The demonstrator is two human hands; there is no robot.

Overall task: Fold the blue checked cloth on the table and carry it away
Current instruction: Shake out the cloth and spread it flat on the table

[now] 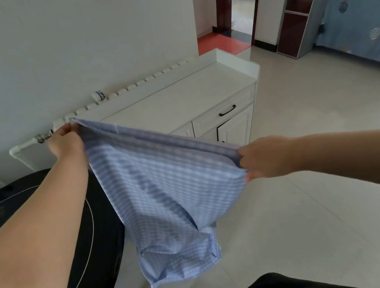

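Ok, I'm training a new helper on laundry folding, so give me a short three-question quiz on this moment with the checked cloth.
1. True or false: the blue checked cloth lies flat on the black round table.
2. Which hands have a grip on the cloth? A) left only B) right only C) both
3. Fill in: the cloth's lower end hangs free above the ____.

Key
1. False: it is held up in the air, beside the table.
2. C: the left hand and the right hand each pinch an end of the top edge.
3. Floor.
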